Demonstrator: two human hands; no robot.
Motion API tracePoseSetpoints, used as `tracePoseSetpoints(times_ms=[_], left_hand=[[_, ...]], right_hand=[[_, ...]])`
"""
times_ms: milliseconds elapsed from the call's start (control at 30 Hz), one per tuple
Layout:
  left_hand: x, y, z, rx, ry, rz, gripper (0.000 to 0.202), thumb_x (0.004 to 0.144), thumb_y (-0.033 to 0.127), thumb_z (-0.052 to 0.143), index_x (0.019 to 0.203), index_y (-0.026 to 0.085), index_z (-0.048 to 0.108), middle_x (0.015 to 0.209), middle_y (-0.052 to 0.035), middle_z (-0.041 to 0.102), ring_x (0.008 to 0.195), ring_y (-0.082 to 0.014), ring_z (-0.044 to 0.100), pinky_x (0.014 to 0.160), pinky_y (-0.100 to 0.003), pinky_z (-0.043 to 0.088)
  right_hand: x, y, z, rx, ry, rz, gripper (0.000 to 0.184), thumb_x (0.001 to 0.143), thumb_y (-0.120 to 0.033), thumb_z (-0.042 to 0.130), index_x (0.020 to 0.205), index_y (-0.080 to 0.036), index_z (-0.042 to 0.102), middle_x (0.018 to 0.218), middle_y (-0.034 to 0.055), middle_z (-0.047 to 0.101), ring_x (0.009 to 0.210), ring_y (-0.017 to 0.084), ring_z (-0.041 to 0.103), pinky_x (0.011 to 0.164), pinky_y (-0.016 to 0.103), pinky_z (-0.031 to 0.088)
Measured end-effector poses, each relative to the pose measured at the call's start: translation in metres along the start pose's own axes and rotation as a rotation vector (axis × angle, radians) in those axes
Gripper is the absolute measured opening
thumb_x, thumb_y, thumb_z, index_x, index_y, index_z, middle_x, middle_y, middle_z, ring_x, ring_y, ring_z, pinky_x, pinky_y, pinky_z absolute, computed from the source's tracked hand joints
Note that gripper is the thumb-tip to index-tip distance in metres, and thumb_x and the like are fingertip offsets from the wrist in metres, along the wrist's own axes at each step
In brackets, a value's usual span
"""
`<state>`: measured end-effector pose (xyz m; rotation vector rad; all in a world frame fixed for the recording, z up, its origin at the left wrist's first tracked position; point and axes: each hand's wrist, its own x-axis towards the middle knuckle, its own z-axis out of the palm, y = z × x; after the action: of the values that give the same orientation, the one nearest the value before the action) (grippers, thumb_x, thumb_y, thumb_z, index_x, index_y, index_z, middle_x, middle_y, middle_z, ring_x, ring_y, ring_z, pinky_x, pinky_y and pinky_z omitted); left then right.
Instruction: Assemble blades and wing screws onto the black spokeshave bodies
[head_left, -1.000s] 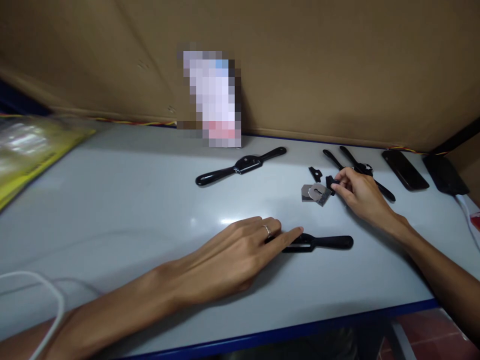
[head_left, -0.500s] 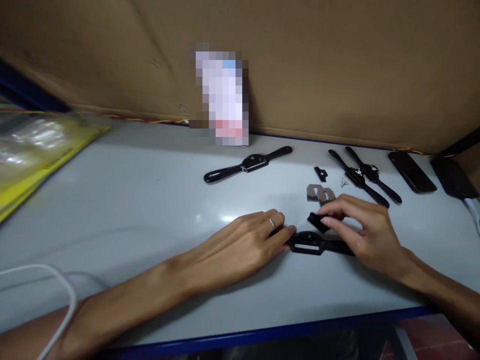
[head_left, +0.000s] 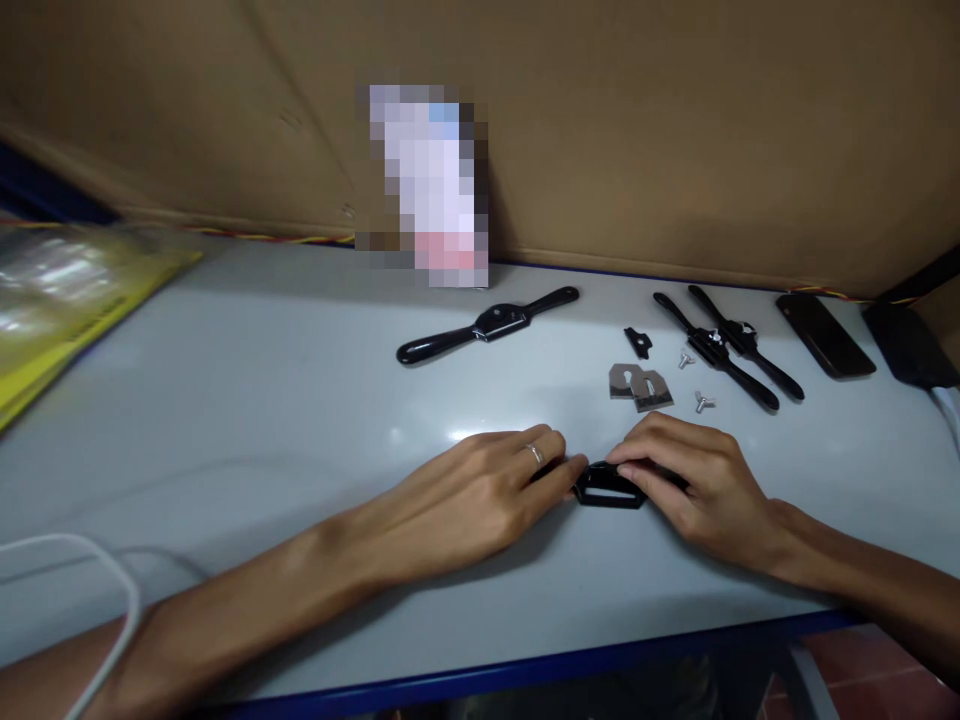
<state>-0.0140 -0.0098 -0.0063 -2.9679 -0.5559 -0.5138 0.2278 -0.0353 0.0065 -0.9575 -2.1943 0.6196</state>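
Note:
A black spokeshave body [head_left: 612, 499] lies on the table in front of me, its slot facing me. My left hand [head_left: 510, 480], wearing a ring, is closed around its left handle. Above the body, my right hand [head_left: 694, 490] pinches a small black lever cap against it; the fingers hide most of the cap. Just beyond are two overlapping steel blades [head_left: 651, 389], another black lever cap [head_left: 639, 342] and two thumbscrews, the nearer thumbscrew [head_left: 703, 402] beside my right hand.
Another spokeshave [head_left: 502, 321] lies at the back centre, and two spokeshaves [head_left: 724, 350] sit side by side at the right. Beyond them are a phone [head_left: 825, 335] and a dark flat object [head_left: 909, 345]. Plastic packaging [head_left: 75, 300] is at left; a white cable [head_left: 124, 570] crosses my left forearm.
My right hand has brought the lever cap down and left onto the spokeshave body. The blades and nearer thumbscrew now show more fully. My left hand keeps its hold.

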Motion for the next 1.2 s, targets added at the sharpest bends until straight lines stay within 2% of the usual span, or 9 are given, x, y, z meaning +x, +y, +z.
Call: tracePoseSetpoints(times_ms=[233,333,433,533,633,800,967,1100,1200], left_hand=[[-0.001,0.000,0.002,0.023,0.011,0.018,0.021,0.100,0.012,0.044,0.115,0.008,0.057,0.083,-0.0038,0.062,0.069,-0.0156,0.059,0.055,-0.029,0.050],[-0.001,0.000,0.002,0.032,0.015,0.016,0.022,0.101,0.013,0.042,0.114,0.008,0.058,0.084,-0.0042,0.062,0.068,-0.0150,0.058,0.055,-0.029,0.050],[0.000,0.000,0.000,0.035,0.012,0.017,0.022,0.101,0.013,0.040,0.111,0.009,0.059,0.083,-0.0036,0.061,0.065,-0.0144,0.056,0.055,-0.029,0.048],[0.002,0.001,-0.003,0.029,-0.002,0.012,0.022,0.101,0.012,0.039,0.109,0.009,0.060,0.082,-0.0032,0.060,0.064,-0.0146,0.055,0.055,-0.030,0.047],[0.003,0.001,-0.004,0.011,-0.008,0.003,0.024,0.102,0.015,0.038,0.110,0.009,0.060,0.084,-0.0035,0.059,0.064,-0.0153,0.054,0.056,-0.030,0.046],[0.001,-0.002,-0.004,-0.090,-0.064,-0.056,0.024,0.102,0.021,0.041,0.116,0.012,0.059,0.090,-0.0044,0.059,0.069,-0.0166,0.057,0.060,-0.031,0.049],[0.001,-0.003,-0.005,-0.161,-0.134,-0.107,0.025,0.102,0.023,0.041,0.119,0.015,0.057,0.094,-0.0050,0.059,0.070,-0.0156,0.059,0.062,-0.031,0.051],[0.002,-0.002,-0.006,-0.024,-0.096,-0.005,0.022,0.101,0.015,0.040,0.113,0.011,0.059,0.088,-0.0058,0.060,0.070,-0.0165,0.057,0.059,-0.030,0.050],[0.002,-0.002,-0.006,0.072,-0.055,0.074,0.021,0.097,0.006,0.041,0.107,0.008,0.060,0.086,-0.0068,0.062,0.072,-0.0172,0.058,0.060,-0.029,0.051]], right_hand=[[0.002,0.001,-0.002,-0.035,-0.025,-0.073,0.019,0.096,-0.011,0.050,0.098,-0.018,0.068,0.088,0.0061,0.067,0.079,0.016,0.062,0.069,0.031,0.052],[0.009,0.006,-0.016,-0.113,0.093,-0.022,0.018,0.095,-0.014,0.052,0.095,-0.022,0.068,0.089,0.0047,0.069,0.081,0.018,0.064,0.072,0.034,0.053],[0.017,0.019,-0.032,-0.319,0.200,0.034,0.017,0.092,-0.015,0.055,0.094,-0.024,0.069,0.087,0.0039,0.069,0.082,0.020,0.063,0.076,0.038,0.051],[0.021,0.036,-0.039,-0.460,0.087,0.095,0.016,0.090,-0.020,0.061,0.103,-0.022,0.069,0.096,0.0060,0.068,0.090,0.024,0.060,0.082,0.042,0.049],[0.019,0.047,-0.039,-0.508,-0.073,0.166,0.026,0.090,-0.030,0.063,0.114,-0.022,0.067,0.106,0.0080,0.064,0.099,0.027,0.058,0.086,0.044,0.048],[0.018,0.051,-0.038,-0.455,-0.127,0.252,0.022,0.089,-0.032,0.065,0.109,-0.023,0.064,0.107,0.0067,0.061,0.097,0.024,0.059,0.084,0.041,0.048],[0.022,0.043,-0.041,-0.249,-0.056,0.355,0.015,0.082,-0.025,0.069,0.092,-0.022,0.059,0.080,-0.0008,0.062,0.067,0.016,0.055,0.062,0.031,0.044],[0.019,0.027,-0.034,-0.055,0.077,0.331,0.008,0.087,-0.022,0.063,0.095,-0.022,0.064,0.072,-0.0029,0.062,0.065,0.014,0.055,0.062,0.029,0.044],[0.014,0.013,-0.023,0.010,0.078,0.309,0.010,0.090,-0.023,0.062,0.098,-0.021,0.067,0.072,-0.0033,0.063,0.066,0.013,0.057,0.064,0.028,0.045]])
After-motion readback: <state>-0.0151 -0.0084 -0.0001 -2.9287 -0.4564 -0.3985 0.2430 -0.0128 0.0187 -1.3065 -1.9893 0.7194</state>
